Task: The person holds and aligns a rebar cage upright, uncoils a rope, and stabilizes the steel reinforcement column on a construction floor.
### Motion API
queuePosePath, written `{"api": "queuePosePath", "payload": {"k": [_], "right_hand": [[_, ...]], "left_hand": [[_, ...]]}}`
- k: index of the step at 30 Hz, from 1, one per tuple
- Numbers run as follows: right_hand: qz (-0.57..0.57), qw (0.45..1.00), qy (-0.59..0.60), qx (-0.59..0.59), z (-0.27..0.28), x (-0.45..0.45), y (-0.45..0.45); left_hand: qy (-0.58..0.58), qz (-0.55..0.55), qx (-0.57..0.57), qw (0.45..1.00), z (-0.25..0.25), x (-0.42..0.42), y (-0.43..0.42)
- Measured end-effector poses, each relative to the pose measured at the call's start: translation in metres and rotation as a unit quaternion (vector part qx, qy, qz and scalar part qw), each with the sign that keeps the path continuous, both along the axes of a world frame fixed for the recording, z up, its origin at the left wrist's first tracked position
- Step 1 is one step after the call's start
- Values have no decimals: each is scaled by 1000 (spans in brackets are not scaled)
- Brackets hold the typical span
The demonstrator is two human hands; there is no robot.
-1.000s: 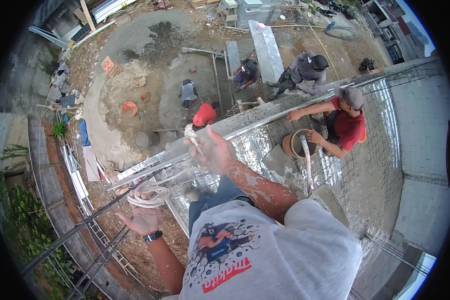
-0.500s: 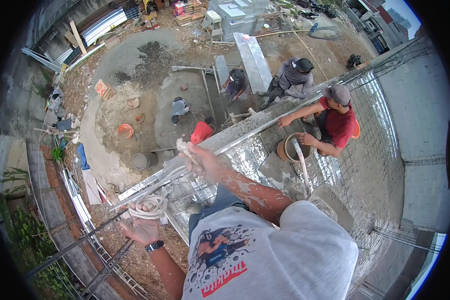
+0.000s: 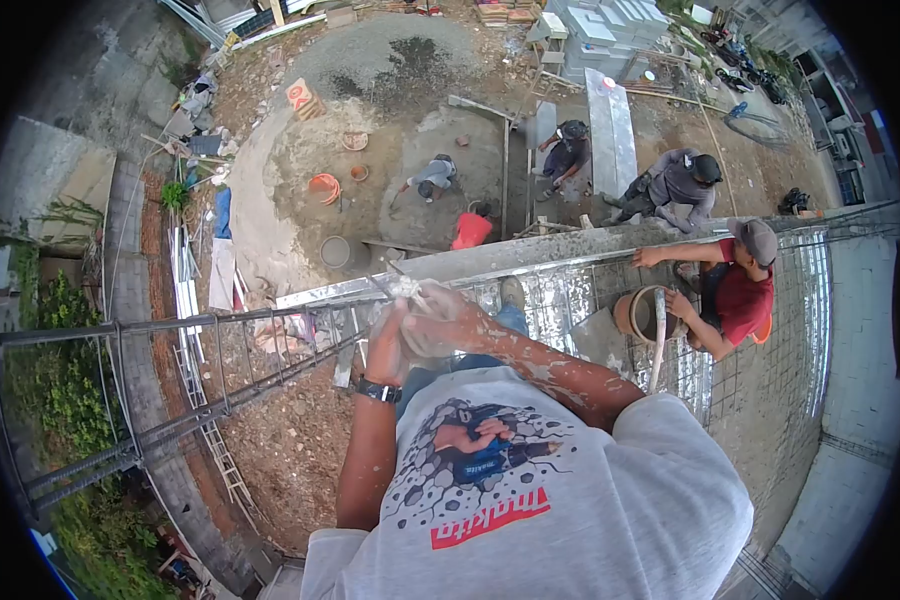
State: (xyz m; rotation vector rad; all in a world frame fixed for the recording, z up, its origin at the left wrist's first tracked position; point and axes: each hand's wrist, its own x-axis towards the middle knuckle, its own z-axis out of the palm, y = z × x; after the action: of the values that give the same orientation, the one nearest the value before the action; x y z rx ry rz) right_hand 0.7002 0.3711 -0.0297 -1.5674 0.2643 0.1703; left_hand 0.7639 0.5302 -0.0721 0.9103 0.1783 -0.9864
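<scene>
Now our left hand [image 3: 386,345] has met our right hand [image 3: 450,322], so both work at the pale rope [image 3: 406,287]. Our fingers bunch together; with the blur, we cannot tell which clamp it.

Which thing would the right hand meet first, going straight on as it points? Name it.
From the right hand, most likely the left hand, just beside it; they overlap in view, but blur and unclear depth hide whether they touch.

Two wearer's hands [image 3: 448,320]; five co-workers [image 3: 745,298].
</scene>
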Motion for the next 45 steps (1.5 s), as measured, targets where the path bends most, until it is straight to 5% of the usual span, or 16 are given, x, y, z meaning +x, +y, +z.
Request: {"api": "queuePosePath", "payload": {"k": [3, 9, 12, 15, 18, 21, 22, 24, 27, 29, 31, 33, 45], "right_hand": [[26, 986, -80, -141, -21, -4, 33], [226, 920, 44, -318, 23, -7, 67], [233, 907, 52, -346, 27, -8, 87], [58, 982, -73, -162, 5, -11, 110], [-20, 992, -13, 127, 7, 5, 115], [-35, 980, -142, 136, 36, 27, 123], [-34, 985, -160, 53, 45, 31, 122], [-11, 987, -157, 0, 38, 38, 122], [-21, 971, -102, 214, 41, 44, 103], [-38, 904, -77, 418, 39, 42, 90], [-76, 876, -88, 467, 46, 35, 71], [-113, 842, -134, 511, 48, 24, 49], [-339, 830, -181, 405, 35, -53, -39]], "left_hand": [[-29, 50, 2, 998, -5, -9, 20], [-33, 85, 11, 996, 10, -10, 62], [-61, 94, 31, 993, 29, -11, 74], [-188, 86, 58, 977, 16, -4, 102], [-291, 106, 40, 950, 37, -3, 108], [-519, 44, 226, 823, 79, 4, 108], [-464, 17, 225, 857, 87, -1, 108], [-545, -5, 199, 815, 110, 3, 110], [-325, 82, -16, 942, 109, 4, 116], [-233, 125, -167, 950, 106, 12, 122], [-122, 147, -291, 937, 101, 23, 129], [-114, 179, -281, 936, 102, 25, 129], [-91, 111, -314, 938, 86, 39, 97]]}}
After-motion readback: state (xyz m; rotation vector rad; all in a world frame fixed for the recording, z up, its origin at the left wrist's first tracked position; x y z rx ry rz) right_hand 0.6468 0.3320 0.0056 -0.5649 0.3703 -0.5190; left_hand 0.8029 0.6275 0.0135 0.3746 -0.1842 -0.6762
